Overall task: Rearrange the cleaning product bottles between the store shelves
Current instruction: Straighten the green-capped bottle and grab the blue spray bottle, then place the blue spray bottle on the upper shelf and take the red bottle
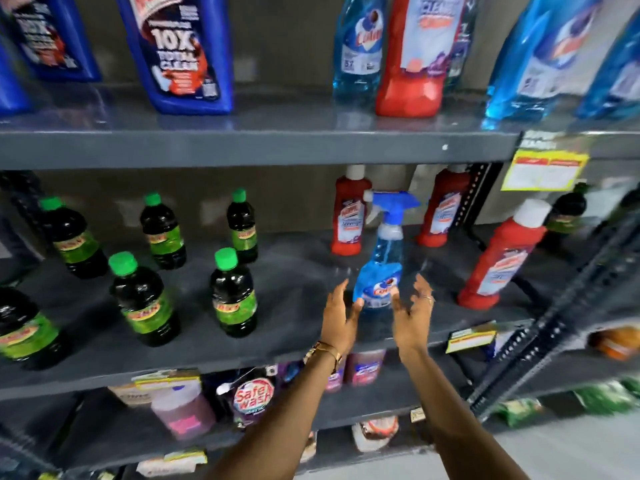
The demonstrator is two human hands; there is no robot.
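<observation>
Both arms are reaching up to the middle shelf (277, 362), where the left hand (341, 318) and right hand (414, 315) are spreading their fingers wide on each side of the spray bottle (382, 271) full of blue liquid, the left thumb touching it.

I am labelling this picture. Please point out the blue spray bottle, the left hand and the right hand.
blue spray bottle (381, 271): head view, on its clear blue body.
left hand (341, 317): head view, on the back of the hand.
right hand (414, 315): head view, on the palm area.
</observation>
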